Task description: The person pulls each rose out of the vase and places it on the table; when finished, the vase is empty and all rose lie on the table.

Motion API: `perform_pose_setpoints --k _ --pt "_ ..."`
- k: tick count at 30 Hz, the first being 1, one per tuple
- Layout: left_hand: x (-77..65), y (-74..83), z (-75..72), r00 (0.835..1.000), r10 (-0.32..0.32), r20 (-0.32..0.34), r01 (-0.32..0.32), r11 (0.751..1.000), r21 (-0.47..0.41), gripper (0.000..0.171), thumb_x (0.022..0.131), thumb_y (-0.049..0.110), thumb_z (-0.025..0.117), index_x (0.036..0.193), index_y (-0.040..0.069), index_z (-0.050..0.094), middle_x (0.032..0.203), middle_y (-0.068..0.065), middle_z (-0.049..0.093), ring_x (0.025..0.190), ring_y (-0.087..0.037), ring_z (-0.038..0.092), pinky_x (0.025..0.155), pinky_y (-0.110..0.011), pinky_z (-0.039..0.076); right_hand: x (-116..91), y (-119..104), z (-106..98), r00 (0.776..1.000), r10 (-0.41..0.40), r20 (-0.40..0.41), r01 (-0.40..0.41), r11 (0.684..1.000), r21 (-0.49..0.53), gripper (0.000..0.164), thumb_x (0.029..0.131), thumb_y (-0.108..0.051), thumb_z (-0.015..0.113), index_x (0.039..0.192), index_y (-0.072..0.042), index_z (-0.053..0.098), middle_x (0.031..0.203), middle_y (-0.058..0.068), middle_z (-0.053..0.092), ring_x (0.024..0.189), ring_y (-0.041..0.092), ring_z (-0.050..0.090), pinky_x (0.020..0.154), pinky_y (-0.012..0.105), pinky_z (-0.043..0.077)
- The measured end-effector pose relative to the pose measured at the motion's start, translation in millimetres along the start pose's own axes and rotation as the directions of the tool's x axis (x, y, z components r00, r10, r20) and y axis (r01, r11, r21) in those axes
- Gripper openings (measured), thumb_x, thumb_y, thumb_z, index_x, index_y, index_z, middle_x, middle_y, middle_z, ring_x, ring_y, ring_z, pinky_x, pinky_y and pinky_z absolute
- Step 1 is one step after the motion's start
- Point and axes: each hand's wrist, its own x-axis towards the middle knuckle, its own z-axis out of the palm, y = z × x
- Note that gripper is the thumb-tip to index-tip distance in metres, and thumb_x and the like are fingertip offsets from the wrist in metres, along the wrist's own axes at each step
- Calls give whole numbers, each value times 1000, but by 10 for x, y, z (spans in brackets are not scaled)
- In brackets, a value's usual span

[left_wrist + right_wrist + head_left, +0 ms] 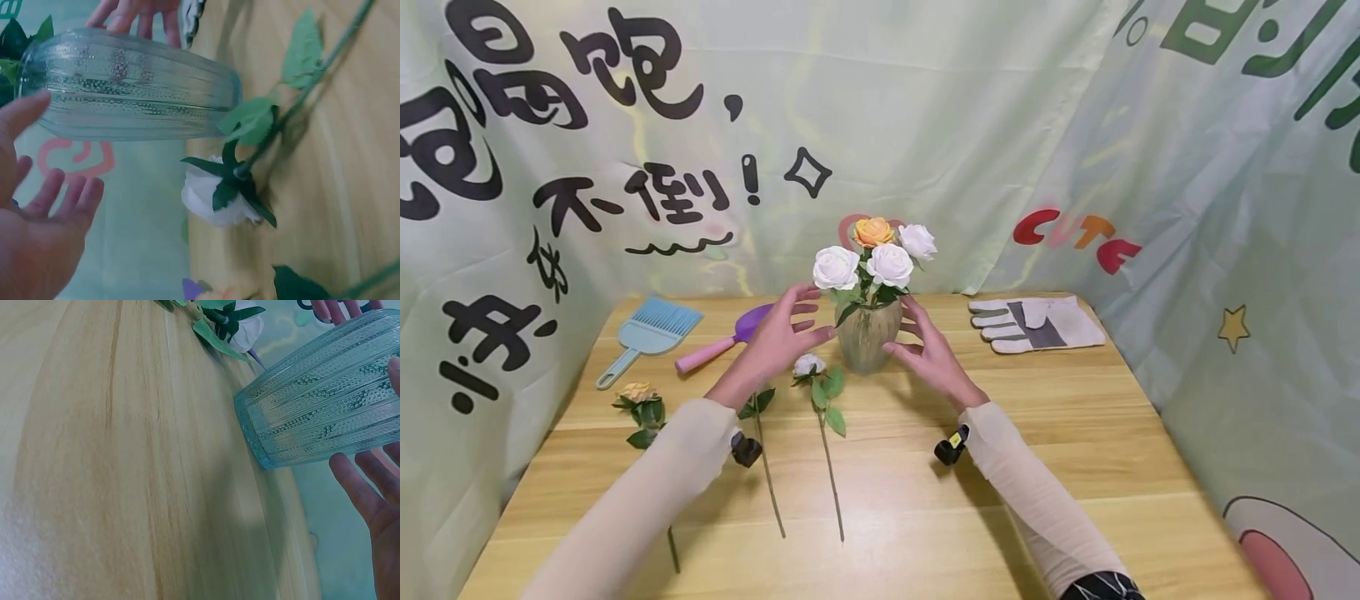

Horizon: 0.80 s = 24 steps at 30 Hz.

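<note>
A ribbed clear glass vase (867, 340) stands upright near the back of the table, holding several white roses (891, 265) and one orange rose (874, 232). My left hand (778, 333) is at its left side, fingers spread, with a gap to the glass. On the opposite side my right hand (931, 350) has its fingers extended close along the glass, the thumb overlapping the vase in the head view. Nothing is gripped by the left hand. In the left wrist view, a white rose (215, 197) with green leaves lies on the table beside the vase base.
Loose rose stems (830, 467) lie at the front left, along with an orange rose (637, 392) partly covered by my left sleeve. A blue dustpan (655, 327) and a purple shovel with pink handle (706, 354) sit at back left. Work gloves (1037, 323) lie at back right.
</note>
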Motion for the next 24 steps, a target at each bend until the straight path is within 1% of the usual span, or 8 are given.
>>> perform_pose_setpoints --k 3,5,9,11,15,18,21,24 --pt "89 -22 65 999 4 41 -1 997 -78 93 97 24 86 168 13 28 173 -16 34 160 -40 39 130 -59 40 0 -18 10 1000 3 -1 -3 1000 2 92 103 -12 77 175 -23 20 174 18 36 152 42 49 116 50 57" --pt "128 -48 111 998 22 58 -16 993 -113 96 97 21 87 170 14 25 176 -16 29 162 -41 35 131 -60 39 2 -29 13 1000 4 0 -4 1000 0 93 103 -13 77 175 -23 21 174 18 37 152 42 50 116 50 58" --pt "162 -97 193 996 63 65 -52 987 -150 100 97 18 86 173 21 21 179 -13 23 163 -42 31 131 -58 39 6 -39 17 1000 6 1 -6 1000 -3 93 103 -13 77 175 -23 21 174 19 36 152 42 50 116 50 57" --pt "167 -128 217 995 75 66 -63 985 -162 99 98 15 84 174 22 20 180 -14 22 164 -43 30 132 -58 38 10 -36 15 1000 6 2 -6 1000 -5 92 103 -14 77 175 -24 21 174 18 37 152 42 50 116 50 58" --pt "171 -170 250 995 79 68 -66 981 -180 93 98 13 83 172 20 26 177 -13 28 163 -41 31 134 -58 35 13 -35 6 1000 3 -1 -3 1000 -9 92 103 -15 78 175 -25 22 173 18 38 151 42 51 115 51 58" --pt "173 -177 268 994 83 72 -69 980 -187 89 98 13 84 169 19 31 174 -11 35 162 -38 35 133 -58 35 10 -38 -4 1000 2 -10 -2 1000 -6 91 102 -15 79 174 -23 24 172 18 39 150 42 52 115 52 58" --pt "166 -171 280 993 89 76 -72 978 -196 86 98 14 84 167 20 34 171 -9 39 161 -36 37 132 -58 37 10 -64 -21 999 -15 -50 14 1000 -14 85 101 -12 79 172 -17 31 169 17 44 148 41 54 116 51 57" --pt "165 -172 283 993 88 79 -70 976 -204 85 98 15 85 167 20 35 170 -7 40 161 -34 37 132 -56 38 20 -127 -47 990 -78 -117 74 997 -33 74 101 -8 78 166 -11 42 161 18 54 144 40 58 115 50 58"
